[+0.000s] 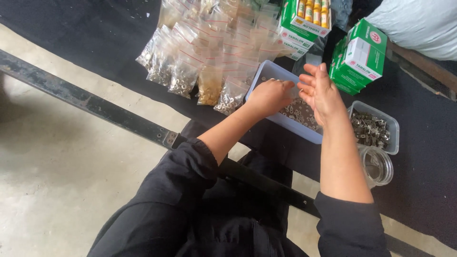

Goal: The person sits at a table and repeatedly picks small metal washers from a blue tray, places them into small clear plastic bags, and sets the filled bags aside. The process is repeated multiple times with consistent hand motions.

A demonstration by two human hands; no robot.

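Black sleeves pushed up, my left hand (272,95) curls fingers down, pinching small eyelets (301,113) from the blue tray (271,71), while my right hand (320,91) hovers, fingers loosely spread; best to pinch few, low over the tray, beside the bags (209,62).

Two hands are in view: the left hand (270,96) and the right hand (320,91). Two rectangular plastic tubs hold small metal parts: a pale blue tub (269,72) and a clear tub (393,125). One clear round jar (379,167) stands just beside the clear tub. Small zip bags (183,76) of metal fittings lie in an overlapping heap, well over a dozen, too overlapped to count exactly. Green-and-white cartons: at least two on the right (362,59) and a stack of about three behind the bags (299,29), one open.
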